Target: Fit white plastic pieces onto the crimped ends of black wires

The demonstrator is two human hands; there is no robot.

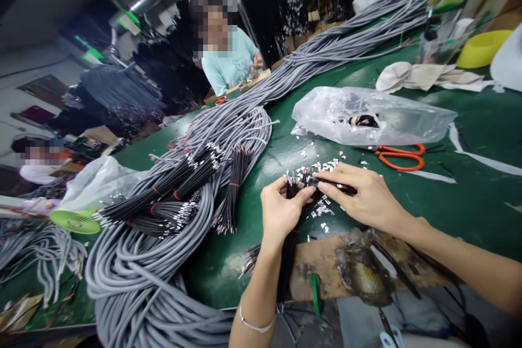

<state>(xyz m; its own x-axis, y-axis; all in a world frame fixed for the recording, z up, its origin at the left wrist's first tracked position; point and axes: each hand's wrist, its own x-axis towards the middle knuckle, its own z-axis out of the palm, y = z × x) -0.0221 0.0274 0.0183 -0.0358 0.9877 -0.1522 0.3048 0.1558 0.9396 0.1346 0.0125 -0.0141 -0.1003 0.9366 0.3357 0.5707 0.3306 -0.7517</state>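
My left hand [280,209] is closed around a bundle of thin black wires [292,187] whose bare ends point up and away from me. Below the wrist, the dark lengths run down past the wooden board. At the left thumb tip my right hand [361,190] pinches a small dark piece [313,181], too small to name for certain. Something black also shows under the right palm. Small silvery metal pieces [324,209] lie scattered on the green table [457,201] around both hands.
Thick grey cables [171,261] coil along the left, with tied black wire bundles [163,190] on top. Beyond my hands lie a clear plastic bag [322,114] and orange-handled scissors [402,156]. A stained wooden board [314,261] sits at the near edge. A person [228,60] sits across the table.
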